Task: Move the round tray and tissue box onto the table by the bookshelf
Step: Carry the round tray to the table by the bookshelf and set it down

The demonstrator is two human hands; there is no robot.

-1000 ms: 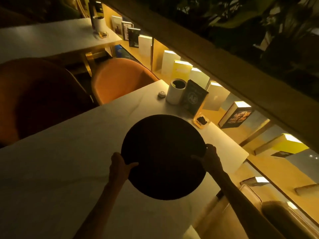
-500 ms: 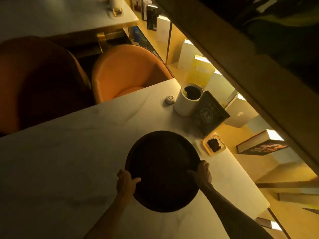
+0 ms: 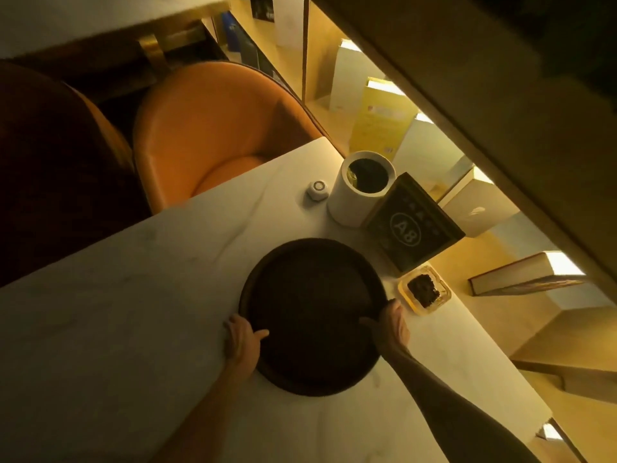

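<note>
Dark round tray [image 3: 312, 315] flat, rim up

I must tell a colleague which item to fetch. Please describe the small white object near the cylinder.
On the white marble table, look at the far corner by the bookshelf, where a tall white cylinder stands. Just left of it, apart, lies the small white puck. It alone is low and has a ring on top.
</note>
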